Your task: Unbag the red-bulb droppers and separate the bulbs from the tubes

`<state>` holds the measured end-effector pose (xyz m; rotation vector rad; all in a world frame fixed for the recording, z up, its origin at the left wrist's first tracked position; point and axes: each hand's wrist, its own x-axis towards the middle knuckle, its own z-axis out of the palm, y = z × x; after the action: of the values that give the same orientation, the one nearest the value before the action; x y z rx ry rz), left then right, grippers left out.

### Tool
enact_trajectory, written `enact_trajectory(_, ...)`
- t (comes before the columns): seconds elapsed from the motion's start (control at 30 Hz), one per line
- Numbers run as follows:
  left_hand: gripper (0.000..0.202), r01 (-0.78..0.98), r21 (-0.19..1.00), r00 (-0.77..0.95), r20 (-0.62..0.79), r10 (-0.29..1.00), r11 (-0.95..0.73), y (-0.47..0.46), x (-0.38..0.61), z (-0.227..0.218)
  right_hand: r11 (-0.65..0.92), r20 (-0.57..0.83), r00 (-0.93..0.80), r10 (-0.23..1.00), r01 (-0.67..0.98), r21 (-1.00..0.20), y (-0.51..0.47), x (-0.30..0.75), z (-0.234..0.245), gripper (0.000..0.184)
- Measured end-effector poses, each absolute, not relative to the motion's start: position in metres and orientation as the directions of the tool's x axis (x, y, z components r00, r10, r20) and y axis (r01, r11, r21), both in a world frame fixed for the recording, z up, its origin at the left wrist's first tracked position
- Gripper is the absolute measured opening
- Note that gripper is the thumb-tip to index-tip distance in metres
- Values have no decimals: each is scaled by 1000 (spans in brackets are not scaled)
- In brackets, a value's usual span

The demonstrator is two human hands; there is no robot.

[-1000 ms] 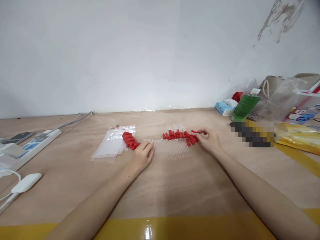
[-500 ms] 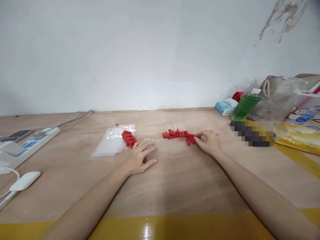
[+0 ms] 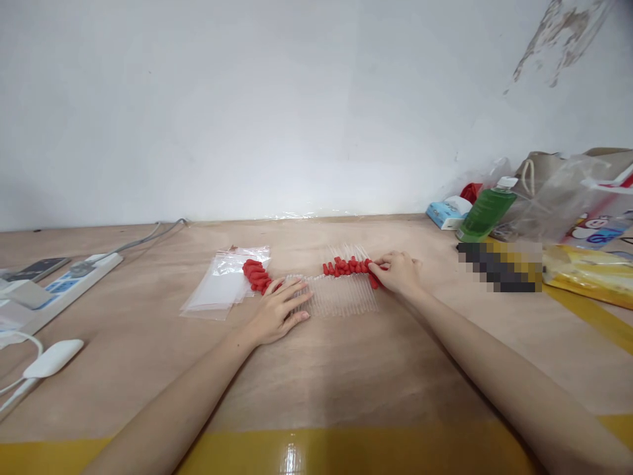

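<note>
A row of thin clear tubes (image 3: 341, 298) lies side by side on the wooden table, pointing away from me. Several red rubber bulbs (image 3: 341, 266) lie in a line across their upper part. My left hand (image 3: 281, 310) rests flat over the left end of the tubes, fingers spread. Beyond its fingertips sits a pile of red bulbs (image 3: 256, 274). At the right end of the row, my right hand (image 3: 398, 272) is closed, with thumb and fingers pinching a red bulb that its fingers partly cover.
Clear zip bags (image 3: 210, 287) lie left of the pile. A white power strip (image 3: 64, 287) with cables is at far left. On the right are a green bottle (image 3: 487, 211), a tissue pack (image 3: 445, 214), plastic bags and a yellow packet (image 3: 588, 270). A wall stands behind.
My right hand has moved a little left, closer in over the right end of the red bulbs, covering ones that showed before. My left hand has stayed in place.
</note>
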<state>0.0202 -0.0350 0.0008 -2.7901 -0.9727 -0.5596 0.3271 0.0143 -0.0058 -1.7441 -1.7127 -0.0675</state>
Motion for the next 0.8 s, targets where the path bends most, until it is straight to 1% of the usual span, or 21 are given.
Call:
enact_trajectory(0.17, 36, 621, -32, 717, 426, 552, -783, -37, 20, 0, -42, 337, 288, 896, 813, -581, 19, 317, 8, 26)
enact_trajectory(0.23, 36, 623, -39, 711, 445, 545, -781, -37, 21, 0, -107, 252, 365, 896, 729, -676, 23, 316, 14, 28)
enact_trajectory(0.27, 36, 627, -37, 704, 456, 545, -779, -37, 21, 0, -113, 223, 388, 894, 679, -725, 23, 316, 17, 29)
enact_trajectory(0.3, 37, 631, -32, 695, 466, 547, -775, -37, 21, -1, -90, 219, 394, 893, 632, -769, 22, 317, 18, 31)
enact_trajectory(0.33, 38, 636, -24, 685, 479, 550, -771, -36, 21, -1, -33, 248, 380, 891, 600, -799, 19, 317, 19, 31)
enact_trajectory(0.37, 39, 641, -14, 673, 492, 552, -768, -36, 22, -2, 54, 314, 348, 883, 590, -806, 14, 317, 19, 30)
enact_trajectory(0.4, 41, 645, -1, 658, 508, 556, -764, -36, 22, -3, 159, 407, 299, 863, 604, -781, 6, 316, 17, 28)
enact_trajectory(0.43, 43, 652, 16, 639, 525, 561, -758, -36, 23, -3, 268, 509, 230, 829, 636, -723, -3, 314, 15, 26)
enact_trajectory(0.5, 50, 671, 59, 581, 579, 573, -740, -36, 25, -4, 445, 679, 43, 733, 725, -526, -25, 309, 7, 21)
enact_trajectory(0.53, 53, 679, 80, 547, 607, 576, -729, -36, 27, -5, 509, 726, -63, 685, 754, -414, -35, 305, 2, 17)
enact_trajectory(0.57, 55, 684, 93, 520, 633, 573, -724, -37, 28, -5, 568, 744, -167, 647, 757, -324, -45, 301, -3, 15)
enact_trajectory(0.63, 52, 676, 82, 507, 669, 543, -732, -41, 33, -5, 646, 744, -309, 592, 734, -209, -58, 294, -11, 11)
enact_trajectory(0.7, 41, 652, 30, 541, 682, 492, -758, -44, 38, -5, 702, 735, -397, 550, 697, -149, -64, 288, -16, 10)
enact_trajectory(0.8, 21, 625, -33, 596, 665, 449, -780, -49, 46, -5, 749, 731, -457, 507, 653, -112, -64, 283, -17, 11)
